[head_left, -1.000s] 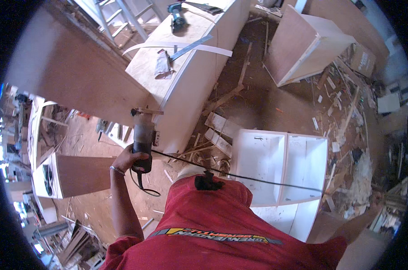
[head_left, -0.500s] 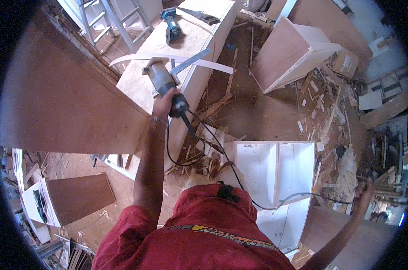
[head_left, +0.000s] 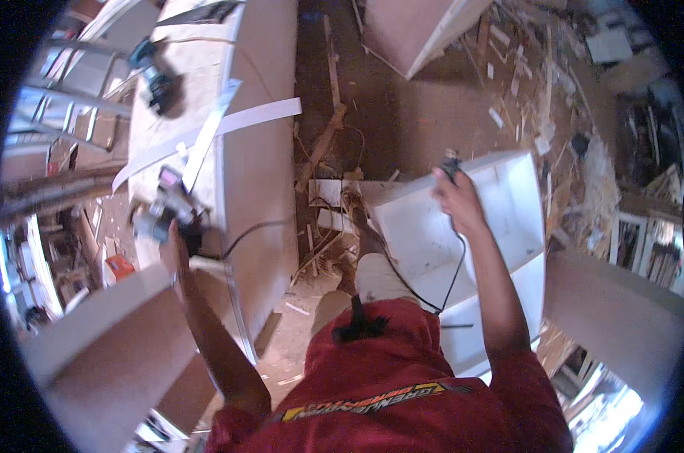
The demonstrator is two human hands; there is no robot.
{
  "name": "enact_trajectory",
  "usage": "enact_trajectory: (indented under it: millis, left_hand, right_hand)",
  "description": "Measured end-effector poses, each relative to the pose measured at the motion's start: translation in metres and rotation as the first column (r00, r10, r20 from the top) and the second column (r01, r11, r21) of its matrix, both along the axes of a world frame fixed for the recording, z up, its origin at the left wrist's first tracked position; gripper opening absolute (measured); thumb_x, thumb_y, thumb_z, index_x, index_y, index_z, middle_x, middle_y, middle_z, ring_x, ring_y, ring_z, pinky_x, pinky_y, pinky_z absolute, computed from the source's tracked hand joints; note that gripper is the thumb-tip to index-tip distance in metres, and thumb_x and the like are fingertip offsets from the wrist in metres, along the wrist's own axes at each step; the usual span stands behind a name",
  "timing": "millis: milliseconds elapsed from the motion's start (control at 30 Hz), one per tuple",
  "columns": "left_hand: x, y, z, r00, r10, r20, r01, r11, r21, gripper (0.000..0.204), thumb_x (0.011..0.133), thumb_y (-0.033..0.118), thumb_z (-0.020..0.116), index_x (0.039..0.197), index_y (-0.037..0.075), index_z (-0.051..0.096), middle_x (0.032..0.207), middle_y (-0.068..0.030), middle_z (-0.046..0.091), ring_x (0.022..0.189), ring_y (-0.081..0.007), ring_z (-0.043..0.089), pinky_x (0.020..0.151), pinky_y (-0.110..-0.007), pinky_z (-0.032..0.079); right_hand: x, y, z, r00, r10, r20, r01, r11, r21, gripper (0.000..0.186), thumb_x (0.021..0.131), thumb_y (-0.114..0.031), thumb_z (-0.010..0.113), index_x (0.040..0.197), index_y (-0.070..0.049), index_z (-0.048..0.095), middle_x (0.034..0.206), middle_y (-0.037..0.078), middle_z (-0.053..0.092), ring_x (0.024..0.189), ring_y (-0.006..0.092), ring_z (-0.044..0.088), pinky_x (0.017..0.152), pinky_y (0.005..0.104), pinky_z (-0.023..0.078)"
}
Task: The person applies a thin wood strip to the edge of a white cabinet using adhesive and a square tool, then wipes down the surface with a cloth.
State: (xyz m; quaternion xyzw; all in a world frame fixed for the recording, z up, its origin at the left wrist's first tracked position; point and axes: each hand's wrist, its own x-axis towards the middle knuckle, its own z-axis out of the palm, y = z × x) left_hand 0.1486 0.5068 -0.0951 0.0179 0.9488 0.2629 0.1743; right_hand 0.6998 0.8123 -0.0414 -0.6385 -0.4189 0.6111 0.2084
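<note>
My left hand (head_left: 177, 253) is closed round the dark end of a corded trim router (head_left: 195, 230), which is down at the pale top of a long panelled box (head_left: 240, 162); motion blurs its base. To the right, my right hand (head_left: 462, 204) is raised, its fingers closed on a dark power plug (head_left: 451, 163). The black cord (head_left: 406, 281) hangs below that hand and loops past my waist. Beyond the router lie a metal ruler (head_left: 210, 136) and a curved white edging strip (head_left: 259, 115), crossing each other.
Further along the box top rests a teal cordless power tool (head_left: 155, 79). An aluminium ladder (head_left: 74, 94) is at the far left. Beside my right arm sits a white open cabinet (head_left: 500, 204). Wood scraps (head_left: 519, 72) litter the floor, and another panelled box (head_left: 410, 34) is ahead.
My left hand has brought the router down to the left, onto the box top. My right hand has swung from the far right to the front, now with the plug in it. The view has shifted.
</note>
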Motion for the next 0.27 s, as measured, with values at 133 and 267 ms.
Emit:
enact_trajectory:
  millis: [133,267]
  left_hand:
    - [0.019,-0.025,0.012,1.000,-0.017,0.021,0.015,0.996,0.087,0.081,0.090,0.064,0.063,0.133,-0.004,0.058,0.126,-0.0162,0.064,0.111,-0.0264,0.060,0.101,-0.039,0.044]
    - [0.015,-0.053,0.051,1.000,-0.022,-0.015,0.022,1.000,-0.017,0.077,0.095,0.057,0.062,0.143,-0.002,0.049,0.138,-0.0155,0.058,0.123,-0.0281,0.055,0.111,-0.042,0.038]
  right_hand:
    - [-0.029,0.059,-0.243,0.951,0.175,0.253,-0.164,0.984,-0.067,0.033,0.096,-0.034,0.069,0.108,-0.005,0.061,0.078,0.002,0.058,0.063,0.0119,0.053,0.049,0.0297,0.039]
    - [-0.076,0.104,-0.396,0.851,0.380,0.363,-0.239,0.895,-0.376,0.031,0.088,-0.024,0.071,0.104,0.001,0.064,0.088,0.016,0.067,0.074,0.0244,0.065,0.062,0.0388,0.052]
